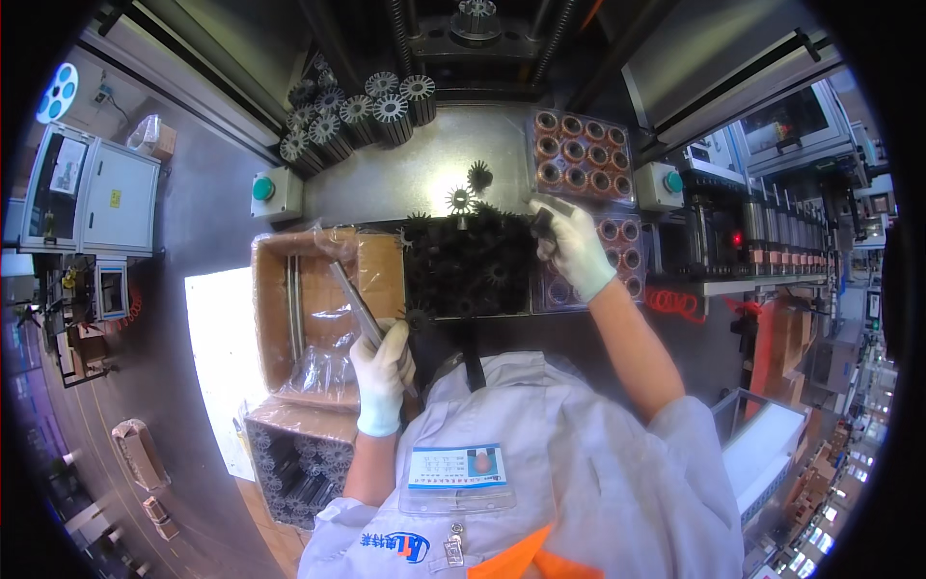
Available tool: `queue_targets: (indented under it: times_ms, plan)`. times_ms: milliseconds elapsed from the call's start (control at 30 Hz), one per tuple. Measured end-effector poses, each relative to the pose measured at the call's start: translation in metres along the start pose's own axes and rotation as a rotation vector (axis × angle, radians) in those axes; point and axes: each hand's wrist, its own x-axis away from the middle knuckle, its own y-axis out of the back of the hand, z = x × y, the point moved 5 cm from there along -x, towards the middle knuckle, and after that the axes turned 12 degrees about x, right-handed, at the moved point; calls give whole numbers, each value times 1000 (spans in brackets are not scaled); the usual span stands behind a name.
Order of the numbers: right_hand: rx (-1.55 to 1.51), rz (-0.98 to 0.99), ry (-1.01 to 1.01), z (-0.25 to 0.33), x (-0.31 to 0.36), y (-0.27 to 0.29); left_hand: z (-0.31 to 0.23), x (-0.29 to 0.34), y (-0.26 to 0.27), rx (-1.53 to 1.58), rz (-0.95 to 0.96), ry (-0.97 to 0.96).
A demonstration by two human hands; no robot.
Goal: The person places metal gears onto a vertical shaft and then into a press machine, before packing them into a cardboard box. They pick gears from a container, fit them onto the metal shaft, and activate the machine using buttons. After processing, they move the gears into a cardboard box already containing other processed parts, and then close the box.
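Observation:
My left hand [381,372], in a white glove, is wrapped around a long metal shaft [353,301] that slants up over an open cardboard box [381,256]. My gloved right hand [581,253] is raised at the right edge of a dark bin full of black star-shaped pieces [463,265]. Its fingers are bent around a small dark piece [543,224], whose kind is hard to make out. A star-shaped disc [460,200] lies on the metal plate just beyond the bin, and a darker one [479,175] sits behind it. More metal shafts [295,309] lie inside the plastic-lined box.
Slotted cylindrical cores [391,108] stand grouped at the plate's back left. Trays of copper-coloured rings [584,154] are on the right. Green button boxes [276,193] flank the plate, and a press [476,24] rises behind. A lower box [304,473] holds more slotted cores.

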Motion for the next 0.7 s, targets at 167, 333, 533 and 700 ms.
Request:
queue_targets:
  times_ms: [167,333,533,700]
  plan:
    - [-51,-47,37,-9,19,13,-2,0,4,29,-8,5]
    - [-58,52,98,-21,41,14,-4,1,9,40,-35,-21]
    - [21,160,125,-18,61,-7,-4,8,10,30,-65,-30]
    - [50,204,146,-19,67,-10,-1,14,11,0,-72,-70]
